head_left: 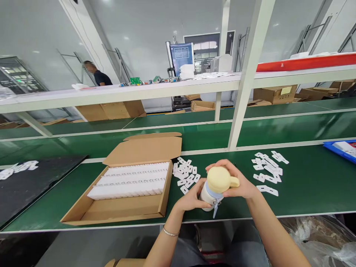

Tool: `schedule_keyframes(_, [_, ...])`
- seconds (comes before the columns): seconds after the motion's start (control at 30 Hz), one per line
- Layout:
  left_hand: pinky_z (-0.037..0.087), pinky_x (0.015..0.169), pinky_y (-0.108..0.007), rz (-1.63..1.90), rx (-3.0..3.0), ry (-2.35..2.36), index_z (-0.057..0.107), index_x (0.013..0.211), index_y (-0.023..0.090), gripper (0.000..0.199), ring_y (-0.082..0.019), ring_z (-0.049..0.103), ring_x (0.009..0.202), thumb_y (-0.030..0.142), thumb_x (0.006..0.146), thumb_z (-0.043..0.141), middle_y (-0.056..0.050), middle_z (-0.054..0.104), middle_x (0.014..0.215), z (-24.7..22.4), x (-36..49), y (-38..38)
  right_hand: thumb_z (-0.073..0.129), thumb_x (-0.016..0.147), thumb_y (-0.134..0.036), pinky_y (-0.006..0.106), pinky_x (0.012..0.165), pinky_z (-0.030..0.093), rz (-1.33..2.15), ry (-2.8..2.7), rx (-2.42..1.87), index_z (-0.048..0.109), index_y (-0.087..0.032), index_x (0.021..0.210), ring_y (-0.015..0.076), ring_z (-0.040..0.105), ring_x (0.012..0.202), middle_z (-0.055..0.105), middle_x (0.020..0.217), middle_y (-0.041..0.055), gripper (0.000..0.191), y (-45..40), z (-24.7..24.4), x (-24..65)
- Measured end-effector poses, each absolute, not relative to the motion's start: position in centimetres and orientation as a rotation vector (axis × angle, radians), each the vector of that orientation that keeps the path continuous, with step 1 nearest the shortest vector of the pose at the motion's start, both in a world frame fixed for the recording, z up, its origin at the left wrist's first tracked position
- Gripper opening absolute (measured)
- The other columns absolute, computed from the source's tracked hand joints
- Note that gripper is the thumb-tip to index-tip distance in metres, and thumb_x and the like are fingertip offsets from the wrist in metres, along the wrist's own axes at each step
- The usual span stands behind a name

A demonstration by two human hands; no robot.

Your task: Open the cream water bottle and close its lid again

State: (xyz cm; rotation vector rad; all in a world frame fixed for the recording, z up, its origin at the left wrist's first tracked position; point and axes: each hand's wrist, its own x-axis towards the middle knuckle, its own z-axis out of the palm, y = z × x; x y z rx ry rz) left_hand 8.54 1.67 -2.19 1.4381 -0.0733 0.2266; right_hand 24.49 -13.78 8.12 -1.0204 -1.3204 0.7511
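Both hands at the near edge of the green bench [306,185], closed around one small bottle [208,195]; bottle body white, upright or slightly tilted toward the camera, capped with a pale yellow lid [218,178] that has a short spout or tab sticking out to the right; a light blue band and a dangling strap sit at the neck. Left hand [191,198] cups the lower body of the bottle from the left, fingers wrapped under and around it, a thin bracelet [170,233] on that wrist; right hand [240,181] closed over the far and right side of the lid, fingers curled behind it, thumb near the spout. Bottle stands at or just above the bench surface; contact with the bench cannot be told. Just left of the hands, an open cardboard box [125,211] with flap folded back, holding rows of white parts [130,181] packed in the far half, near half bare cardboard; between box and hands, a loose heap of small white tags [185,174], near the left hand but apart from it; a second scatter of white tags [268,170] right of the right hand, also apart. Black mat [27,185] at far left; blue tray [342,148] at far right edge; a person in a dark shirt [100,78] stands well beyond the shelf.
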Motion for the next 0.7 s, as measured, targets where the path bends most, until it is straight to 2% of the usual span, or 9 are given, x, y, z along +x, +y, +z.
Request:
schedule_keyframes(0.07, [0.046, 0.114, -0.053, 0.235, 1.444, -0.081, 0.055, 0.143, 0.023, 0.092, -0.037, 0.059, 0.134, 0.050, 0.065, 0.096, -0.015, 0.063, 0.140, -2.4, 8.7, 2.1, 0.090, 0.062, -0.074, 0.048, 0.091, 0.059, 0.641, -1.218, -1.019, 0.045, -0.030, 0.129, 0.0349, 0.065, 0.119, 0.061, 0.136, 0.0155, 0.091, -13.7, 9.4, 25.2])
schedule_keyframes(0.13, [0.042, 0.118, -0.055, 0.258, 1.468, -0.067, 0.056, 0.144, 0.022, 0.090, -0.038, 0.057, 0.137, 0.051, 0.068, 0.095, -0.016, 0.062, 0.142, -2.8, 8.4, 2.6, 0.079, 0.067, -0.084, 0.052, 0.100, 0.056, 0.480, -1.086, -1.009, 0.046, -0.032, 0.132, 0.0356, 0.061, 0.127, 0.059, 0.140, 0.0137, 0.090, -13.5, 10.6, 26.3])
schedule_keyframes(0.2, [0.041, 0.119, -0.056, 0.272, 1.473, -0.037, 0.057, 0.144, 0.021, 0.087, -0.039, 0.056, 0.137, 0.055, 0.072, 0.092, -0.017, 0.062, 0.142, -3.1, 7.9, 3.1, 0.066, 0.079, -0.084, 0.052, 0.111, 0.050, 0.373, -0.984, -1.025, 0.048, -0.032, 0.136, 0.0336, 0.055, 0.136, 0.056, 0.145, 0.0112, 0.080, -13.3, 10.9, 27.7])
schedule_keyframes(0.27, [0.040, 0.119, -0.056, 0.285, 1.461, -0.006, 0.057, 0.145, 0.021, 0.087, -0.039, 0.055, 0.138, 0.059, 0.074, 0.088, -0.017, 0.061, 0.143, -2.9, 7.2, 3.2, 0.059, 0.088, -0.075, 0.049, 0.112, 0.049, 0.330, -0.908, -1.181, 0.051, -0.029, 0.139, 0.0313, 0.054, 0.137, 0.056, 0.145, 0.0105, 0.069, -13.1, 9.5, 29.2])
schedule_keyframes(0.37, [0.037, 0.122, -0.055, 0.359, 1.438, 0.010, 0.049, 0.153, 0.023, 0.095, -0.040, 0.049, 0.144, 0.067, 0.075, 0.082, -0.016, 0.054, 0.152, -1.3, 6.3, 2.3, 0.064, 0.086, -0.066, 0.046, 0.100, 0.056, 0.243, -0.784, -1.682, 0.052, -0.023, 0.140, 0.0292, 0.066, 0.116, 0.065, 0.132, 0.0124, 0.070, -13.1, 4.3, 30.4])
schedule_keyframes(0.47, [0.032, 0.126, -0.055, 0.645, 1.468, 0.053, 0.039, 0.158, 0.023, 0.094, -0.039, 0.043, 0.148, 0.072, 0.084, 0.069, -0.016, 0.047, 0.157, 1.4, 6.0, 0.4, 0.071, 0.079, -0.062, 0.049, 0.085, 0.058, 0.191, -0.706, -1.875, 0.048, -0.016, 0.142, 0.0285, 0.069, 0.090, 0.066, 0.121, 0.0158, 0.081, -13.4, -1.6, 29.7])
schedule_keyframes(0.53, [0.034, 0.125, -0.054, 0.768, 1.534, 0.085, 0.033, 0.161, 0.024, 0.083, -0.037, 0.044, 0.147, 0.066, 0.094, 0.059, -0.016, 0.045, 0.159, 3.0, 6.1, -0.7, 0.068, 0.080, -0.063, 0.049, 0.082, 0.057, 0.177, -0.690, -1.921, 0.047, -0.015, 0.142, 0.0283, 0.068, 0.086, 0.066, 0.118, 0.0159, 0.081, -13.6, -4.2, 28.6])
schedule_keyframes(0.6, [0.040, 0.121, -0.051, 0.742, 1.618, 0.105, 0.030, 0.162, 0.026, 0.072, -0.034, 0.049, 0.143, 0.053, 0.100, 0.057, -0.015, 0.047, 0.157, 4.0, 6.4, -1.5, 0.064, 0.083, -0.064, 0.048, 0.085, 0.055, 0.155, -0.712, -1.947, 0.046, -0.016, 0.142, 0.0300, 0.067, 0.092, 0.066, 0.119, 0.0155, 0.078, -13.8, -5.6, 27.5])
schedule_keyframes(0.7, [0.045, 0.117, -0.048, 0.706, 1.712, 0.241, 0.041, 0.155, 0.026, 0.065, -0.030, 0.058, 0.133, 0.037, 0.096, 0.066, -0.012, 0.057, 0.146, 4.4, 7.2, -2.1, 0.059, 0.088, -0.066, 0.048, 0.091, 0.053, 0.091, -0.808, -1.970, 0.049, -0.017, 0.138, 0.0320, 0.065, 0.102, 0.066, 0.124, 0.0153, 0.071, -14.0, -6.1, 26.9])
